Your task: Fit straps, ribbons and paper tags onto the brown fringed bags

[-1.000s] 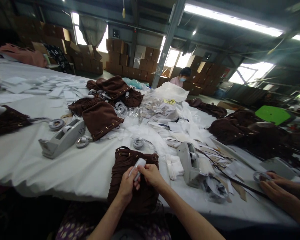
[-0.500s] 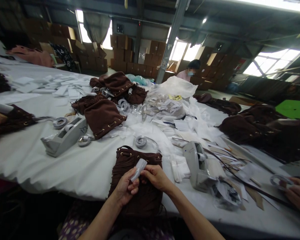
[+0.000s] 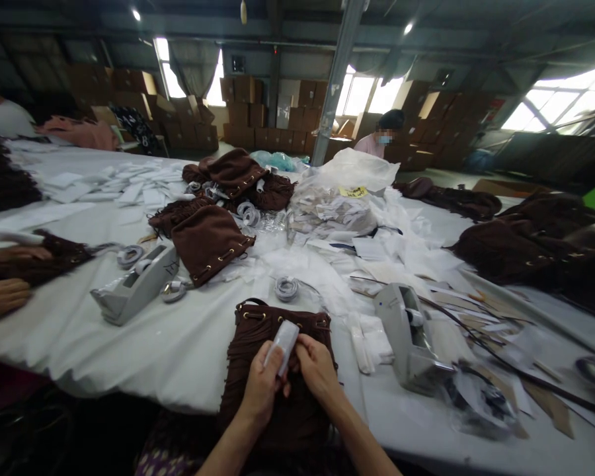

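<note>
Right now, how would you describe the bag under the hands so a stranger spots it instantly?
Find the white table, then the middle of its near edge. The brown bag there lies beneath the left hand and right hand. Unlike the smooth bag beyond, it's fringed.

White-covered table (image 3: 178,350), brown fringed bag (image 3: 245,344), two tape dispensers (image 3: 402,344), grey coil (image 3: 286,288), white pieces (image 3: 131,190)

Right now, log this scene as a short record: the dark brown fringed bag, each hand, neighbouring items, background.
dark brown fringed bag: at the near edge of the white cloth-covered table, beneath both hands
left hand: holding an oblong whitish packet
right hand: close beside the packet; contact unclear
right of bag: grey tape dispenser
beyond bag: round grey coil
background: stacked brown cardboard boxes
</note>
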{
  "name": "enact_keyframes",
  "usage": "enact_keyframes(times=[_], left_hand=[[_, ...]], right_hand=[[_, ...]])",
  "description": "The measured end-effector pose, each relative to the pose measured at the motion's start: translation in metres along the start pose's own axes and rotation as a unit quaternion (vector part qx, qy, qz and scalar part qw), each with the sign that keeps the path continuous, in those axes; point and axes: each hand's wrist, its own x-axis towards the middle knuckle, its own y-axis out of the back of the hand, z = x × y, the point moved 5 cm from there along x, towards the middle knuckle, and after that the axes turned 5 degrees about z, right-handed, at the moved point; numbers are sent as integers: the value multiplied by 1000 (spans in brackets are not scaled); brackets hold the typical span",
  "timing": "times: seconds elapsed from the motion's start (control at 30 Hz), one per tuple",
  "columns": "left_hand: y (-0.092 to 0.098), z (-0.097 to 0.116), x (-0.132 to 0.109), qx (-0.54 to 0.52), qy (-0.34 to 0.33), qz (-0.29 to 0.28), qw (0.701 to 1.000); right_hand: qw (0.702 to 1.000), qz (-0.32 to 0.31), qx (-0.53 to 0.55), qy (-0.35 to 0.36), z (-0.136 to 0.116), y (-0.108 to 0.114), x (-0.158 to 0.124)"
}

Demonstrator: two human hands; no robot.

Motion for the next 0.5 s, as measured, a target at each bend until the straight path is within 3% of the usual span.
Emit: enact_keyframes(times=[0.1,0.2,0.37,0.5], left_hand=[[1,-2,-1,115,-59,11,991],[1,-1,-5,203,-86,16,975],[0,11,-7,236,-78,10,969],[5,27,-10,294,-100,68,948]], right_hand=[[992,27,105,-62,5,1,-7],[990,71,113,-53,0,-1,-13],[985,102,134,-48,2,-5,-15],[988,85,130,-26,7,-4,-15]])
